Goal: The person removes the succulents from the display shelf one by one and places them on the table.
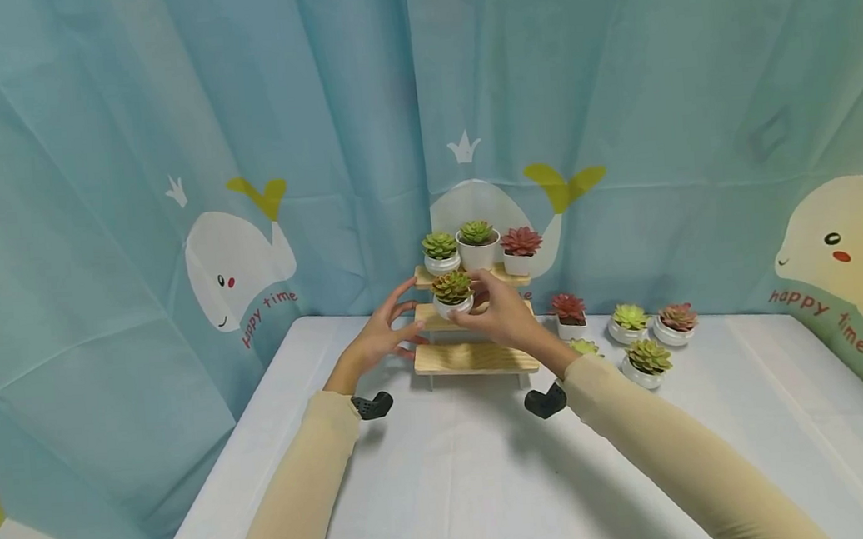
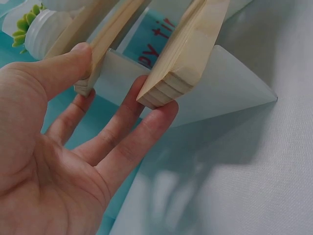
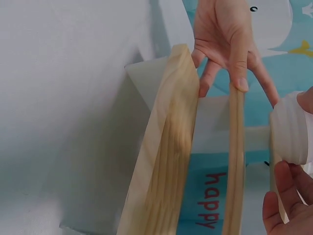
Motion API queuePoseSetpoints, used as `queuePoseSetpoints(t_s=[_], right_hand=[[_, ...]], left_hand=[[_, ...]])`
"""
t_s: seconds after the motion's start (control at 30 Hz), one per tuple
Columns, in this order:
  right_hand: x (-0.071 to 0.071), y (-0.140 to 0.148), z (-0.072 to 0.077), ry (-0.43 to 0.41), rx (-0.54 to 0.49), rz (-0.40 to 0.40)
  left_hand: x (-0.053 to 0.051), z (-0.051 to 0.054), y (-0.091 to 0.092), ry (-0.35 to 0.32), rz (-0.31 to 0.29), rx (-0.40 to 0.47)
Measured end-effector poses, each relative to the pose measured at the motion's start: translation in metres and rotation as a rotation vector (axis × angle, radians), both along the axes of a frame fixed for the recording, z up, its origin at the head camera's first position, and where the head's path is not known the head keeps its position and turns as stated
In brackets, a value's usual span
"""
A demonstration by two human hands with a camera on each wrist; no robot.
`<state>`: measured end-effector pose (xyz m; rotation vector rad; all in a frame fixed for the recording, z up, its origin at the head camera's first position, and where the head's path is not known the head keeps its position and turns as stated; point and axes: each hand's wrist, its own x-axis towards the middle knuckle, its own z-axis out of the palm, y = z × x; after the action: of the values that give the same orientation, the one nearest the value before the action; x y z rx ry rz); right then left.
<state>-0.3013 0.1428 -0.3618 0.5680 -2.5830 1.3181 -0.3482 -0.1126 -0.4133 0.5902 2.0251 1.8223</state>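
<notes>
My right hand [image 1: 508, 312] holds a succulent with reddish-tipped green leaves in a round white pot [image 1: 451, 291], just above the middle step of a three-step wooden plant stand [image 1: 475, 358]. At the stand's left end is my left hand [image 2: 58, 156], its thumb on the middle board and fingers spread against the board ends. Three potted succulents stand on the top step: a small green one [image 1: 441, 250], a taller-potted green one [image 1: 478, 241] and a red one [image 1: 522, 248]. In the right wrist view, the held pot [image 3: 293, 129] is partly cut off by the frame edge.
Right of the stand are several more succulents, among them a red one [image 1: 570, 314], a light green one [image 1: 628, 322], a pinkish one [image 1: 676, 323] and a dark green one [image 1: 644, 363]. A blue whale-print curtain [image 1: 362, 141] hangs behind the white table [image 1: 445, 469].
</notes>
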Motion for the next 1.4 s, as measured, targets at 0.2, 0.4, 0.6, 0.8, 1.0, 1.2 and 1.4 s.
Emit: queuePoseSetpoints(t_s=[0.2,0.4,0.6,0.8,1.0,1.2,1.4], right_hand=[[0.003,0.003,0.003,0.003,-0.008,0.01],[0.005,0.007,0.002,0.016,-0.009,0.021],[0.007,0.014,0.001,0.002,-0.012,0.015],[0.012,0.027,0.003,-0.025,0.027,-0.017],[0.019,0.047,0.003,-0.056,0.058,-0.029],[0.027,0.068,0.002,-0.035,0.078,-0.05],[0.034,0.094,0.0,-0.035,0.093,-0.078]], left_hand=[[-0.001,0.0,0.0,-0.003,0.016,-0.011],[0.0,0.0,0.001,0.0,0.019,-0.011],[0.0,0.001,0.0,0.004,0.02,-0.01],[0.0,0.001,0.0,0.01,0.019,0.001],[-0.001,-0.001,0.001,0.007,0.018,0.007],[-0.001,-0.001,0.001,0.001,0.021,0.006],[-0.001,0.001,0.001,0.006,0.016,0.0]])
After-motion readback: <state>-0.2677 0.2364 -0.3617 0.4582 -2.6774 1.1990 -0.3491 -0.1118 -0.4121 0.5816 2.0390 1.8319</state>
